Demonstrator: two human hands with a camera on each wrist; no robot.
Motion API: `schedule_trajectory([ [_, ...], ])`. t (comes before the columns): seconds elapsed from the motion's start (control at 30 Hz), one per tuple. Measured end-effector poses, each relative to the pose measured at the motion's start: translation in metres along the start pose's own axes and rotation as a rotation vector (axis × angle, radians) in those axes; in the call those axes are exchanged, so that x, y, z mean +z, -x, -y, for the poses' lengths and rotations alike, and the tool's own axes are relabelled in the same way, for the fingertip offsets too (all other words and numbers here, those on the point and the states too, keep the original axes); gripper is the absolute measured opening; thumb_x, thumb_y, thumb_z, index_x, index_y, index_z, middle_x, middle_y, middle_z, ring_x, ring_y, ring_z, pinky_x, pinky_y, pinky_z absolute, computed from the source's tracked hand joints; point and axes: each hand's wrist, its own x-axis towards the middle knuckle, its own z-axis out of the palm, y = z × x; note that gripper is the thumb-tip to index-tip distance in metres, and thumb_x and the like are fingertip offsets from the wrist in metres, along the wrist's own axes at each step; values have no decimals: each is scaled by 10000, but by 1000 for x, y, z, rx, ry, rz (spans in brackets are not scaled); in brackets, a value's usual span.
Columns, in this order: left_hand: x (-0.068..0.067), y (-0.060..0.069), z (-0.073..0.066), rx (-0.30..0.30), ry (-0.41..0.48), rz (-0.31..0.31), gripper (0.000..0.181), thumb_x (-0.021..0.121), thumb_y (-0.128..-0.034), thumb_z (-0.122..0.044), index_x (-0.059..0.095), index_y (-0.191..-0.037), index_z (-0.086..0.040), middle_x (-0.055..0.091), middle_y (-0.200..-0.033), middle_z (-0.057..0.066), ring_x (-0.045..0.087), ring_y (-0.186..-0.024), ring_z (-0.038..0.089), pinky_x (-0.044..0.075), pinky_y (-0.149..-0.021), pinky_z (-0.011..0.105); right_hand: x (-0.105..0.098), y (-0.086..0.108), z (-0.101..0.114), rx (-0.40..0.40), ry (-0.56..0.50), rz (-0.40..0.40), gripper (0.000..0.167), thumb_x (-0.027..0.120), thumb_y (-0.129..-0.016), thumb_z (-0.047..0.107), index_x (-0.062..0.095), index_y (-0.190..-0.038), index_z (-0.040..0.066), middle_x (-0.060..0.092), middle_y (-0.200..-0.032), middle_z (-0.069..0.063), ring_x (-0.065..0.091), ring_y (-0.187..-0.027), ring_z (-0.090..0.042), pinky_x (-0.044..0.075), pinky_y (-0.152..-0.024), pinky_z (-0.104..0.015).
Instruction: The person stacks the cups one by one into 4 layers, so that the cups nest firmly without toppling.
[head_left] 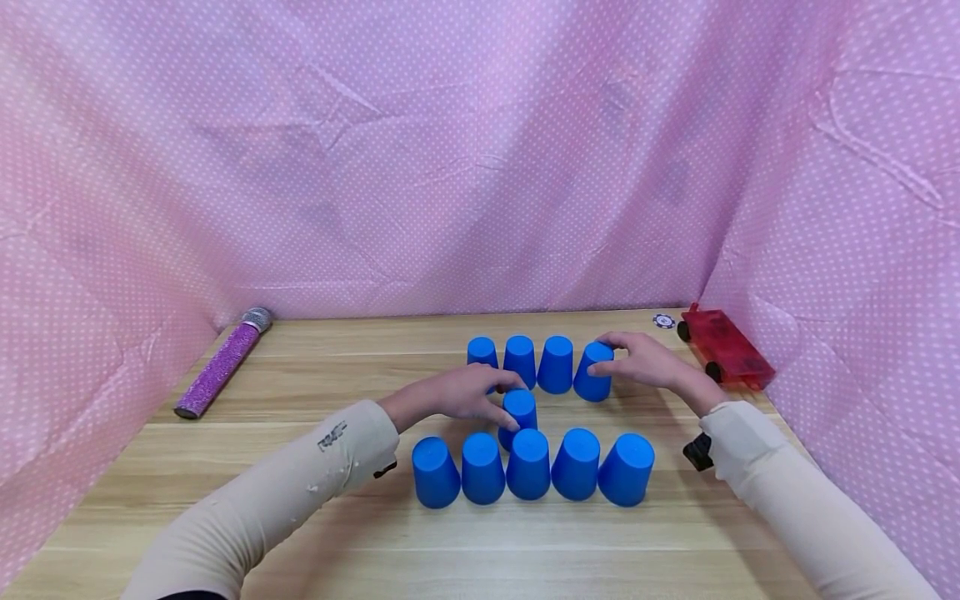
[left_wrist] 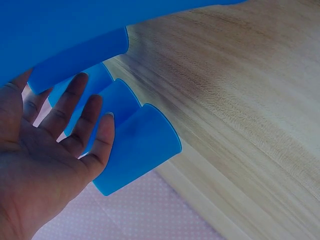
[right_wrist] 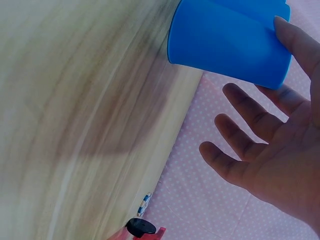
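Note:
Upside-down blue cups stand in two rows. My left hand [head_left: 471,393] has its thumb and index finger round a single cup [head_left: 519,410] between the rows, just behind the front row's middle cup [head_left: 528,467]. The left wrist view shows the other fingers of that left hand [left_wrist: 55,145] spread beside back-row cups [left_wrist: 140,150]. My right hand [head_left: 645,360] pinches the rightmost back-row cup [head_left: 592,372] between thumb and index finger. Seen from the right wrist, the remaining fingers of the right hand [right_wrist: 275,135] are held off this cup [right_wrist: 227,45].
A purple glittery microphone [head_left: 225,362] lies at the table's left edge. On the right are a red translucent toy with black wheels [head_left: 727,346] and a poker chip [head_left: 663,321]. Pink dotted cloth [head_left: 480,167] hangs behind and beside the wooden table [head_left: 360,550].

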Motion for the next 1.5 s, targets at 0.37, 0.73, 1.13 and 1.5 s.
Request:
schedule_trajectory([
  [0.37,0,0,0,6,-7,0,546,737,-874,-481,589,-1347,-252,662,-1250,-37,590,-1219,226,518,-980,388,0,0,-1,3,-5,0,668,702,-919,441,512,-1417,38,579,-1380,-227,530,-1279,-447,465,-1020,-634],
  [0.73,0,0,1,10,1,0,543,736,-876,-476,587,-1348,-252,662,-1243,-42,593,-1210,216,519,-977,380,0,1,-3,8,-9,6,665,697,-921,450,510,-1419,52,579,-1380,-219,525,-1283,-447,465,-1018,-635],
  [1.13,2,-1,3,14,13,4,537,734,-879,-479,585,-1344,-256,661,-1224,-50,598,-1200,222,520,-971,381,2,4,-3,10,-18,8,737,694,-913,485,459,-1455,45,542,-1415,-244,473,-1332,-478,446,-1032,-653],
  [1.5,2,-1,2,5,11,2,528,731,-878,-486,583,-1342,-281,654,-1242,-71,578,-1182,146,518,-984,376,-8,35,4,13,-6,-80,792,642,-924,555,381,-1511,92,555,-1419,-231,458,-1346,-477,447,-1007,-674],
])
